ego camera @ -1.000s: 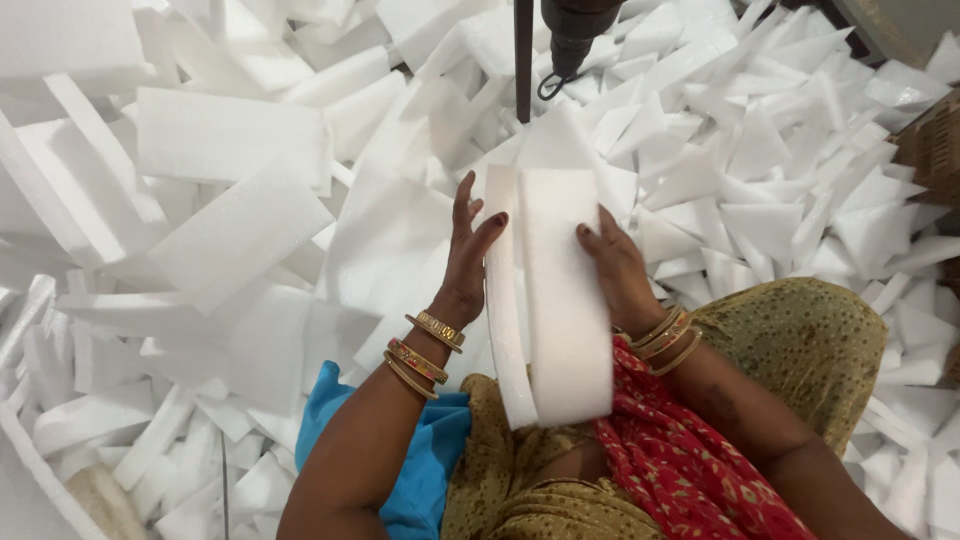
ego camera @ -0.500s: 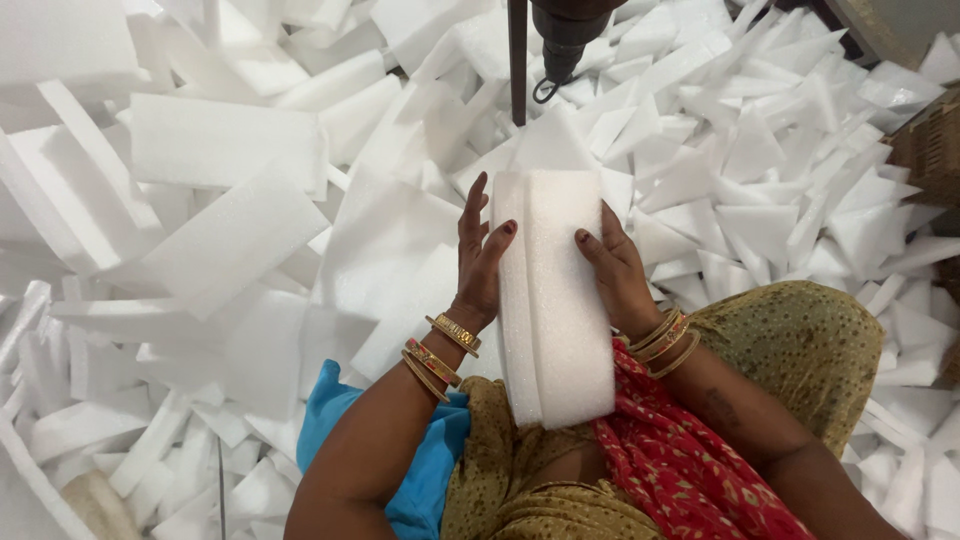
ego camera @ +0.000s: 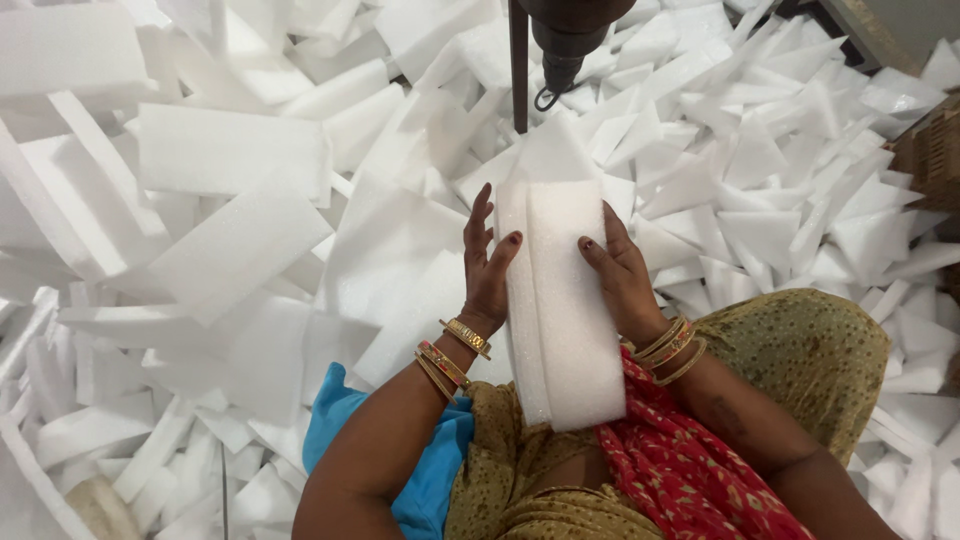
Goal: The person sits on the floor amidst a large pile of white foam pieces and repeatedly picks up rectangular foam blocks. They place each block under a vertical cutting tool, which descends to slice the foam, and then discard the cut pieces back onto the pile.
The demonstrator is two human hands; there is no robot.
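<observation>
- Hands press from both sides on a thick stack of long white foam sheets [ego camera: 565,310], which stands on its edge between them, over the lap.
- Left hand [ego camera: 487,270] lies flat against the left face of the stack, fingers straight and pointing away from the body; it is not curled around anything.
- Right hand [ego camera: 620,275] rests on the right face in the same way, thumb on the top edge, fingers extended.
- Gold and red bangles [ego camera: 450,352] sit on the left wrist, and similar ones on the right wrist.
- Just beyond the far end of the stack, a dark metal tool with a small hook [ego camera: 560,50] hangs down.
- Around both hands, on all sides, lies a heap of loose white foam pieces [ego camera: 230,230], rectangular on the left, triangular on the right.
</observation>
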